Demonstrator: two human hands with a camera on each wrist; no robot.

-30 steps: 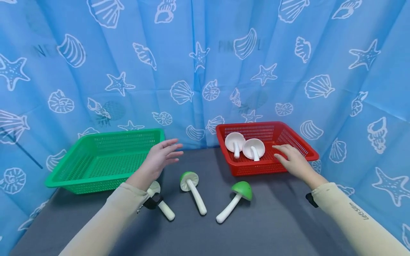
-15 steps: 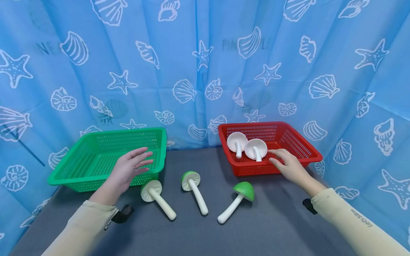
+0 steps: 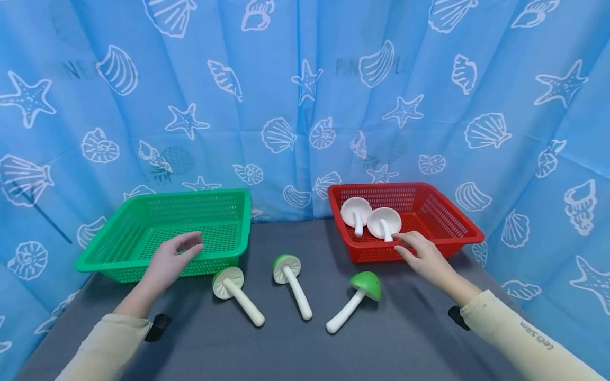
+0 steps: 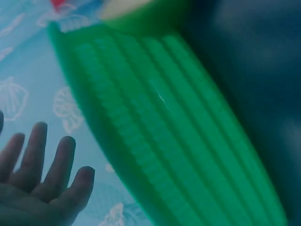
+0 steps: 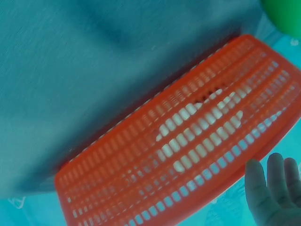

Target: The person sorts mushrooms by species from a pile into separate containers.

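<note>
My left hand (image 3: 169, 259) hovers over the front rim of the green basket (image 3: 164, 264), holding nothing; in the left wrist view its fingers (image 4: 61, 155) are spread. At the right, my right hand (image 3: 426, 262) is at the front rim of the red basket (image 3: 457, 241), its fingertips close beside a white toy mushroom (image 3: 383, 218) lying cap-underside up. A second white mushroom (image 3: 356, 209) lies left of it in the basket. Straight fingers (image 5: 277, 174) show above the rim in the right wrist view, where white patches show through the basket's holes.
Three green-capped toy mushrooms lie on the grey tabletop: a left one (image 3: 238, 296), a middle one (image 3: 293, 286) and a right one (image 3: 355, 301). A blue shell-patterned curtain (image 3: 305, 106) hangs behind both baskets.
My left hand has moved left from beside the green basket's right end to over its front, uncovering the left green-capped mushroom. My right hand has come slightly lower and closer to the white mushroom.
</note>
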